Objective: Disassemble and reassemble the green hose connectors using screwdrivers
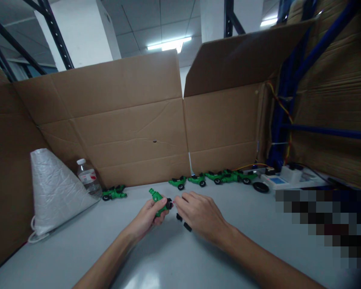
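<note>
My left hand (149,218) is closed around a green toy car (157,196), tilted above the table with a black wheel (169,204) facing right. Close beside that wheel, the fingertips of my right hand (200,212) are pinched together on a thin rod (172,202); most of it is hidden by the fingers, so its kind is unclear. Just below my right hand lie a small black piece (179,217) and a black block-like piece (187,226).
Several green toy cars (177,183) line the back of the table (132,257); more green pieces (114,193) lie at left by a bottle (88,176) and silver pouch (55,194). A power strip (276,180) and black ring (260,187) are at right. Cardboard (129,132) walls the back.
</note>
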The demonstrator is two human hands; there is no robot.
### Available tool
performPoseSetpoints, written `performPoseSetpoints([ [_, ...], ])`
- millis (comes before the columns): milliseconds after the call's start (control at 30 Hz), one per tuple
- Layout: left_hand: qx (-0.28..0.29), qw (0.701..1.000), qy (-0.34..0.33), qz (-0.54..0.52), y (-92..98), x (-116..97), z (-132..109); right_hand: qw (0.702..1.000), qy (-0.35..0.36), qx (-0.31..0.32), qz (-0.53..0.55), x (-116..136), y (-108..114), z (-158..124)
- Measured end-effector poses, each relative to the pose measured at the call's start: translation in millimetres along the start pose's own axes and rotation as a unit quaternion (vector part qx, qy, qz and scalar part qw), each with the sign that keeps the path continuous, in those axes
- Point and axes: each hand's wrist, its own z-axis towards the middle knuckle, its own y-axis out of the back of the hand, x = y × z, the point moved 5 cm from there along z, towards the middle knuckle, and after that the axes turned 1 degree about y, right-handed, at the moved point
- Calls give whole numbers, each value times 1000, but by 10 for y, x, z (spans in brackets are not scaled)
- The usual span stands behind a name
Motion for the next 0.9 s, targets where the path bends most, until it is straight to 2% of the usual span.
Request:
performPoseSetpoints([
  [100, 38, 999, 5, 28, 5, -39, -38, 999, 32, -1, 19, -47, 12, -2],
  [267, 65, 996, 15, 54, -5, -39, -67, 998, 42, 11, 35, -86, -33, -11],
  [567, 41, 988, -35, 141, -34, -37, -22, 998, -6, 41, 40, -126, -97, -20],
  [900, 72, 988, 12, 139, -27, -17, -70, 996, -19, 35, 74, -124, -128, -18],
])
